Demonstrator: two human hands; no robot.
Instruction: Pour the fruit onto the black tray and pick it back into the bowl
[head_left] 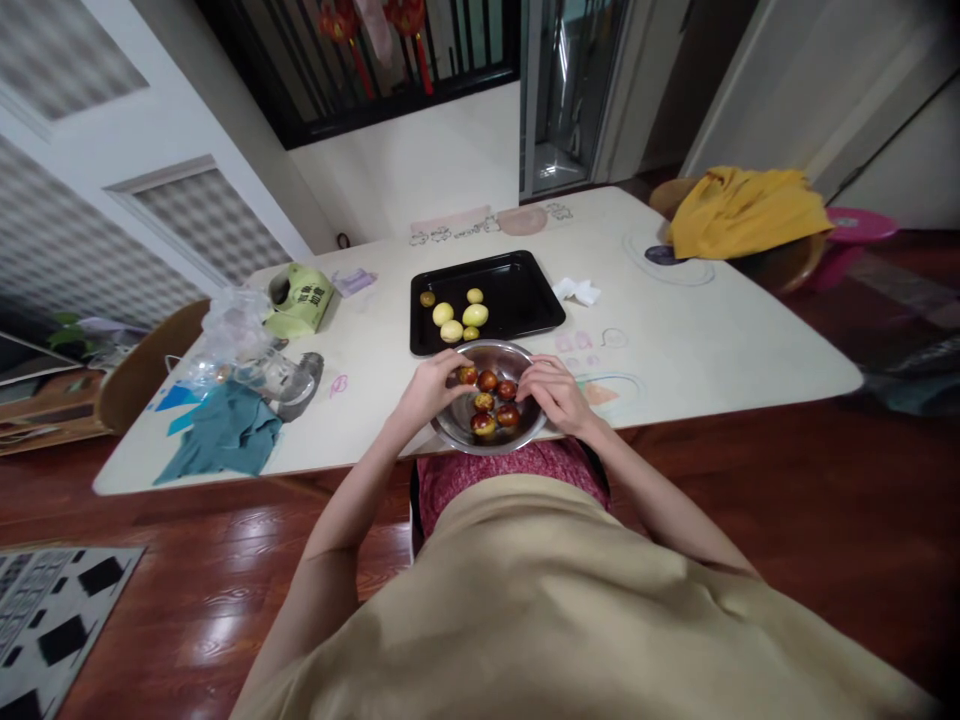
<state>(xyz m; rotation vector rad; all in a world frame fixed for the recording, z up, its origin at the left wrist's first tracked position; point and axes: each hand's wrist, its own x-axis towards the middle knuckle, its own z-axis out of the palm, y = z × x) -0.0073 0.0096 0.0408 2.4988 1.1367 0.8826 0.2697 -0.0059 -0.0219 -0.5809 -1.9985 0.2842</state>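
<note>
A round metal bowl (495, 447) stands at the table's near edge, just below the black tray. In it lie several small red-and-yellow fruits (507, 414) that look like jujubes. My left hand (435, 388) reaches over the left rim, thumb and fingers closed around one jujube (468, 375). Over the right rim curls my right hand (561, 392), its fingers bent together inside the bowl beside a dark red jujube; what they grip is hidden. On the left part of the black tray (521, 295) are several yellow-green fruits (475, 316) of differing sizes.
White table (375, 400) with a crumpled tissue (577, 291) right of the tray. At the left lie a green tissue pack (304, 300), clear plastic bags (236, 325) and a teal cloth (225, 432). A yellow cloth (750, 212) drapes a chair at the far right.
</note>
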